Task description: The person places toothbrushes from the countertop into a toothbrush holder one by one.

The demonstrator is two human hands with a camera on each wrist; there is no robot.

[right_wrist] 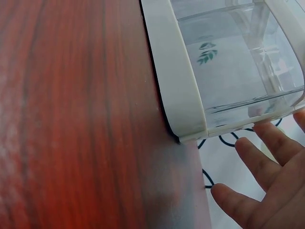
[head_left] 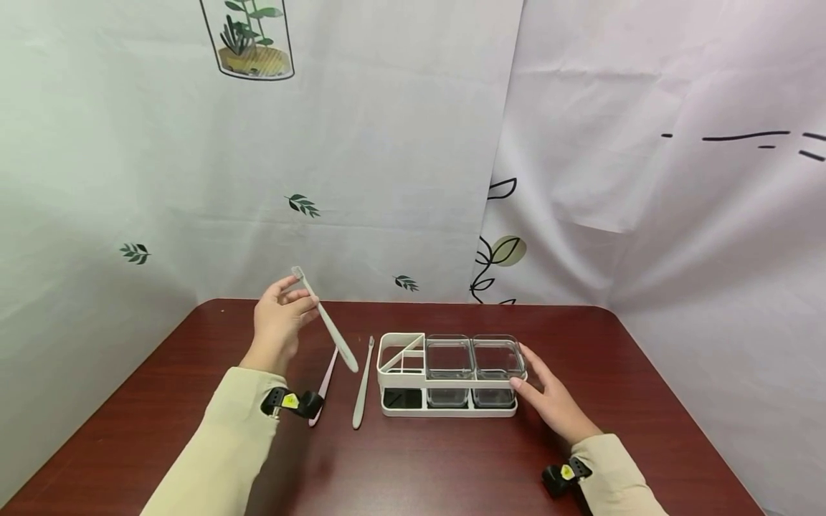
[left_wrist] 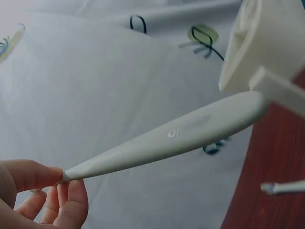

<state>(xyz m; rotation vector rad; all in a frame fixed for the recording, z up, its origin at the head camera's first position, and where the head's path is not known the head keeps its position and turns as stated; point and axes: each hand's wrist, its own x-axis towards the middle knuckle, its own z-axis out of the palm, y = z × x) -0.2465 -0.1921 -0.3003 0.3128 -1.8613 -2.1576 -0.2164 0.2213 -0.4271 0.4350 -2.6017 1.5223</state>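
My left hand [head_left: 284,315] pinches a pale grey-green toothbrush [head_left: 335,333] near its head, between thumb and fingertips, in the air above the table. Its bristles point up to the left and its thick handle [left_wrist: 190,129] slants down to the right. On the table below lie a pink toothbrush [head_left: 327,383] and another pale toothbrush [head_left: 363,387], side by side. A white two-tier toothbrush holder [head_left: 403,413] with divided slots stands to their right, bearing two clear cups [head_left: 449,358]. At its right end my right hand [head_left: 548,401] touches the upper tier, fingers [right_wrist: 257,164] spread and fairly straight.
The holder and toothbrushes stand on a dark red wooden table [head_left: 452,466] with rounded far corners. Behind its far edge hangs a white printed cloth [head_left: 387,143]. A black wrist camera [head_left: 310,403] sits on the left sleeve, close over the pink toothbrush in the head view.
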